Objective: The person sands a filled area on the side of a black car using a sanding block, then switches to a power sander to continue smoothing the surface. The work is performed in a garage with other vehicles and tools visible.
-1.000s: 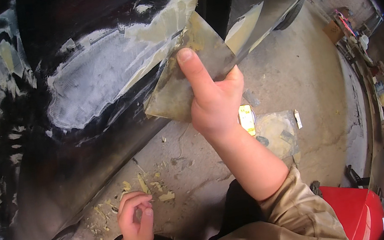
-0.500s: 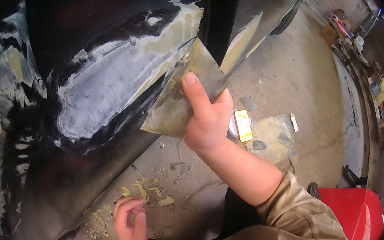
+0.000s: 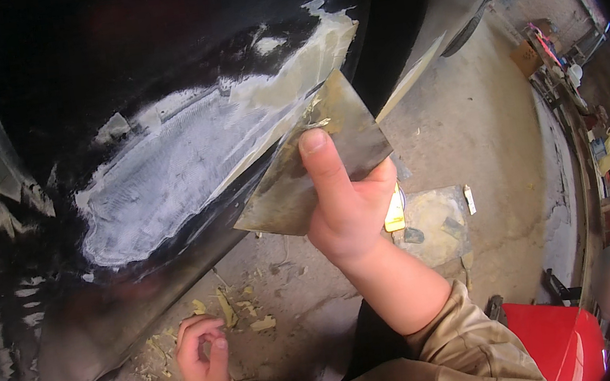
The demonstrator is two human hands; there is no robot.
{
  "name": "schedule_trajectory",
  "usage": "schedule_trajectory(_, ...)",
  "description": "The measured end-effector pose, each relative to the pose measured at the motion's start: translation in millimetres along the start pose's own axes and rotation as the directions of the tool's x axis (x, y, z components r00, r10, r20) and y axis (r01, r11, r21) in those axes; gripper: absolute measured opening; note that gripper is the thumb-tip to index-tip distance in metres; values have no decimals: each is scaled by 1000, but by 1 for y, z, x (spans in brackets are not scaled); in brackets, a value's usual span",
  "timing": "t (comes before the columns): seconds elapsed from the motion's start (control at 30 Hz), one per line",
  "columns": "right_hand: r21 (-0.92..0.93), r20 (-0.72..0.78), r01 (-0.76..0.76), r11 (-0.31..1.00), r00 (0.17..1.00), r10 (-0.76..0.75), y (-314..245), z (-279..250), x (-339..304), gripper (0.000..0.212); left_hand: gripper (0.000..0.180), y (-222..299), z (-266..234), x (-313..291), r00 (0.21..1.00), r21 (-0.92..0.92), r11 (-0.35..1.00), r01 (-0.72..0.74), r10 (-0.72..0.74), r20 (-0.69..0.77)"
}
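Observation:
My right hand point(image 3: 347, 219) grips a flat metal putty spreader point(image 3: 353, 120), thumb on its upper face. Small pale shavings lie on the blade just beyond the thumb tip. The spreader's far corner meets the lower right edge of a whitish-yellow filler patch point(image 3: 165, 169) on the dark car panel point(image 3: 170, 24); whether they touch I cannot tell. Low on the left, my left hand point(image 3: 205, 359) hangs above the floor with fingers loosely curled toward the thumb, and nothing shows in it.
Yellowish filler scraps point(image 3: 228, 306) litter the concrete floor below the panel. A stained flat board point(image 3: 435, 224) and a yellow-screened phone point(image 3: 395, 212) are beyond my right forearm. At the lower right is a red panel point(image 3: 552, 339). Cluttered shelves point(image 3: 601, 154) line the right side.
My view has shifted, so the panel sits lower and the patch looks larger. The spreader appears farther right, with shavings now showing by my thumb. My left hand has barely moved.

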State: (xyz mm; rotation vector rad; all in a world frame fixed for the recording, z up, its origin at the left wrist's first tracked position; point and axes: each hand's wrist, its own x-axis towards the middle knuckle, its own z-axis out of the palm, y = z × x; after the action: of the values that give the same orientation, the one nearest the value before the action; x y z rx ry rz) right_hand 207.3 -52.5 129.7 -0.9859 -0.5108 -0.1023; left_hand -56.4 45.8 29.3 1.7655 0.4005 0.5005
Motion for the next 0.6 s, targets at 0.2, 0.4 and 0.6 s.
schedule_trajectory(0.2,-37,56,-17,999,998,19,-10,5,9,24,21,3,-3,-2,1000,-6,1000,5,-5,9)
schedule_trajectory(0.4,126,113,26,992,993,-40,-17,19,24,21,22,1,-4,-8,1000,47,999,-12,13,-21)
schedule_trajectory(0.6,122,28,16,992,999,-20,-13,20,13,24,24,5,-1,-7,997,16,1000,-27,28,-70)
